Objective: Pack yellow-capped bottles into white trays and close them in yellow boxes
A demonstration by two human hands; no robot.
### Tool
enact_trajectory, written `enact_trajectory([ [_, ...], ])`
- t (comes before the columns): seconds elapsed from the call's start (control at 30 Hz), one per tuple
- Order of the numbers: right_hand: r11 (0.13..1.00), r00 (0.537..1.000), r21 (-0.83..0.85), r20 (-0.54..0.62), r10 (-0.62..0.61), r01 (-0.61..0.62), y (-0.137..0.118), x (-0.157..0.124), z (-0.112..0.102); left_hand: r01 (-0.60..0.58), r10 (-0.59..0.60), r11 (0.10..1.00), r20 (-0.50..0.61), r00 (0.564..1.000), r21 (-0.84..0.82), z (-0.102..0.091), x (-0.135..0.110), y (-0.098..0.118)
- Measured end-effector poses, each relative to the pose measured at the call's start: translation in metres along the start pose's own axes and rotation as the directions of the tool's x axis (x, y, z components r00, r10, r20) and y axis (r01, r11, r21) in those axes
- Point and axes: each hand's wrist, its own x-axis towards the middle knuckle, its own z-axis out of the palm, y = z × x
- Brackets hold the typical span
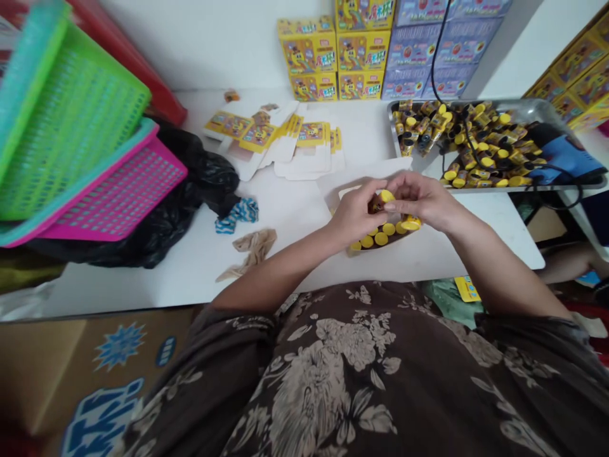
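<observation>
Evidently both hands meet over an open carton (354,253) on the white worktop (295,212), just in front of the wearer's body. The left hand (353,214) pinches a small yellow-capped tub (386,196) between thumb and curled fingers, and the right hand (427,200) closes its thumb and forefinger on the same tub from the other side. A second tub (411,223) shows beneath the right hand; whether its remaining fingers grip that one, I cannot tell. Yellow caps (381,238) line the carton below. Beyond the right hand, a metal tray (547,109) carries many loose tubs (483,147) and a blue tool (564,154). Flattened cartons (311,134) lie beyond the left hand, with yellow boxes (314,54) and purple boxes (413,47) stacked behind.
</observation>
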Motion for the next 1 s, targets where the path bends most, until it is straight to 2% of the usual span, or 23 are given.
enact_trajectory([
  [0.07,0.999,0.995,-0.016,-0.090,0.046,-0.048,-0.001,0.001,-0.004,0.035,-0.036,0.998,0.029,0.999,0.049,-0.007,-0.002,-0.001],
  [0.13,0.992,0.983,0.036,-0.133,0.127,-0.123,-0.008,-0.002,-0.011,0.044,-0.049,0.992,0.039,0.998,0.115,-0.015,-0.003,-0.003],
  [0.23,0.968,0.975,0.160,-0.074,0.209,-0.195,-0.021,-0.009,-0.019,0.004,-0.026,0.964,0.078,0.997,0.267,-0.024,-0.001,-0.006],
  [0.33,0.974,0.983,0.152,-0.048,0.179,-0.170,-0.026,-0.018,-0.019,-0.048,-0.026,0.914,0.177,0.984,0.403,-0.029,0.003,-0.007],
  [0.43,0.995,0.990,0.014,-0.105,0.095,-0.094,-0.020,-0.023,-0.009,-0.089,-0.063,0.854,0.272,0.960,0.513,-0.032,0.006,-0.003],
  [0.5,0.988,0.988,-0.150,-0.153,0.022,-0.046,-0.013,-0.022,0.001,-0.098,-0.126,0.795,0.321,0.939,0.599,-0.033,0.007,0.003],
  [0.6,0.892,0.984,-0.451,-0.166,-0.062,-0.020,-0.005,-0.018,0.014,-0.096,-0.246,0.694,0.360,0.900,0.713,-0.032,0.009,0.014],
  [0.7,0.759,0.988,-0.651,-0.113,-0.104,0.005,0.001,-0.010,0.022,-0.102,-0.319,0.633,0.379,0.869,0.767,-0.028,0.012,0.022],
  [0.8,0.678,0.992,-0.735,-0.061,-0.113,0.032,0.004,0.000,0.024,-0.093,-0.396,0.610,0.404,0.825,0.787,-0.025,0.017,0.024],
  [0.87,0.667,0.995,-0.745,-0.051,-0.088,0.021,0.005,0.005,0.025,-0.089,-0.431,0.596,0.412,0.803,0.798,-0.025,0.021,0.022],
  [0.93,0.675,0.997,-0.738,-0.060,-0.042,-0.016,0.006,0.009,0.026,-0.102,-0.406,0.596,0.408,0.818,0.797,-0.026,0.023,0.018],
  [1.0,0.681,0.996,-0.729,-0.092,-0.001,-0.066,0.007,0.013,0.028,-0.121,-0.339,0.608,0.394,0.854,0.785,-0.029,0.022,0.013],
])
